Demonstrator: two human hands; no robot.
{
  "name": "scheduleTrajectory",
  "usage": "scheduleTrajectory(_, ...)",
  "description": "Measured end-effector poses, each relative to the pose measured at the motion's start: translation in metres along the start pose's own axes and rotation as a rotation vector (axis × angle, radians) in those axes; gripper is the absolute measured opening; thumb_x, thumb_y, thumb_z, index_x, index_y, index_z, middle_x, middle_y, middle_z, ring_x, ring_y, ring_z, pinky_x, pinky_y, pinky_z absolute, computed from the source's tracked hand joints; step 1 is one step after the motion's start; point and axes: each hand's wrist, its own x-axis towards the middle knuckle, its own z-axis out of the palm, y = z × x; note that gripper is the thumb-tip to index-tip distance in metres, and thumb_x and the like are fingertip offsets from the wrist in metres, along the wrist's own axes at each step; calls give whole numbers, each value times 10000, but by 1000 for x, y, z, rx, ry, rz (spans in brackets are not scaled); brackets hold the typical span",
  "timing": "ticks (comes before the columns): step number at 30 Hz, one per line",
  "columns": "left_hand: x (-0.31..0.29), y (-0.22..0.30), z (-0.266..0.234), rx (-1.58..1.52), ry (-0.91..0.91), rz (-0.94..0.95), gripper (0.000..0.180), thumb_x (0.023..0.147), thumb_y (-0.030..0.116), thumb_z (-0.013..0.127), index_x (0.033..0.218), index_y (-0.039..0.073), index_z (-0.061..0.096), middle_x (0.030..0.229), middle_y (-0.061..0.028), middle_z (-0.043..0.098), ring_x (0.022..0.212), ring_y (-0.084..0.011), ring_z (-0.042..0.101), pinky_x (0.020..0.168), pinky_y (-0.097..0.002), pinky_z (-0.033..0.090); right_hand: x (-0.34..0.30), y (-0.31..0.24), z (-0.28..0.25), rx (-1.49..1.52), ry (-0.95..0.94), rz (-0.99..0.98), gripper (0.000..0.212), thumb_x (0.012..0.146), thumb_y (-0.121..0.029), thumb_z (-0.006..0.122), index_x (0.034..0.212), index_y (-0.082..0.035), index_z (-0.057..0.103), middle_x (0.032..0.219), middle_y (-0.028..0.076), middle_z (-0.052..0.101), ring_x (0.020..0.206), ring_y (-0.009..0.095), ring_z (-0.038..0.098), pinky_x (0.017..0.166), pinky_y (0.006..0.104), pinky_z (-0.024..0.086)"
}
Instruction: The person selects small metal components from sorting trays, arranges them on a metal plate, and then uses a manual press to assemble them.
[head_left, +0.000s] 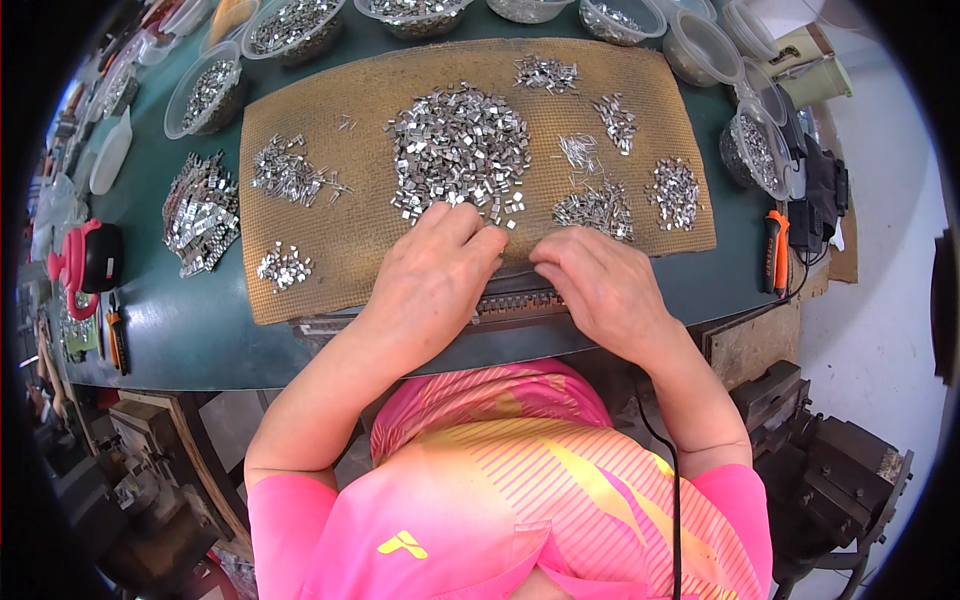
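My left hand is at the near edge of the big pile of small square metal pieces, its fingers curled together. My right hand is a short way to its right with thumb and fingers pinched. Whatever either hand grips is hidden or too small to make out. Between and below them lies a long dark metal bar with a row of small slots or links, along the near edge of the tan textured mat. Just beyond my right hand is a heap of small metal pins.
Smaller heaps of metal parts are spread over the mat. To the left are stacked metal links, a red-and-black cup and orange-handled pliers. Plastic bowls of parts line the far edge. An orange-and-black tool lies right.
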Motion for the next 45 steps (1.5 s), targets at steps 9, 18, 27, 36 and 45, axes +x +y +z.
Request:
scheduleTrajectory(9,5,-3,8,136,1,102,145,851,63,708,976,74,636,897,-75,541,875,-276,582,735,-385,510,-6,-14,3,23,-37,-107,134,861,-78,699,987,-55,660,993,74,680,931,283,671,813,387,524)
scheduleTrajectory(18,-10,-8,-3,-27,103,-27,150,865,13,709,976,31,610,878,-123,609,825,-330,621,718,-410,502,19,-1,12,-100,41,54,127,882,-104,709,998,-70,668,920,65,654,797,255,690,665,388,553)
scheduleTrajectory(27,-28,-7,-15,-206,149,-139,166,880,-9,712,1032,22,656,901,-118,652,819,-303,651,723,-397,516,26,2,13,-168,-32,26,134,870,-119,740,939,-69,636,844,75,608,765,262,677,648,392,543)
scheduleTrajectory(36,-33,-7,-19,-251,103,-180,142,884,2,709,1011,35,656,950,-115,633,904,-328,642,767,-421,517,-3,-21,2,48,-67,-84,196,821,-64,766,970,-53,638,1020,89,684,923,298,677,829,405,538)
scheduleTrajectory(45,-40,-2,-21,-281,125,-222,150,884,17,716,1018,35,651,913,-124,667,854,-335,657,742,-422,525,13,-16,-1,56,-137,42,161,865,-137,749,961,-66,640,981,78,660,903,290,661,775,401,528)
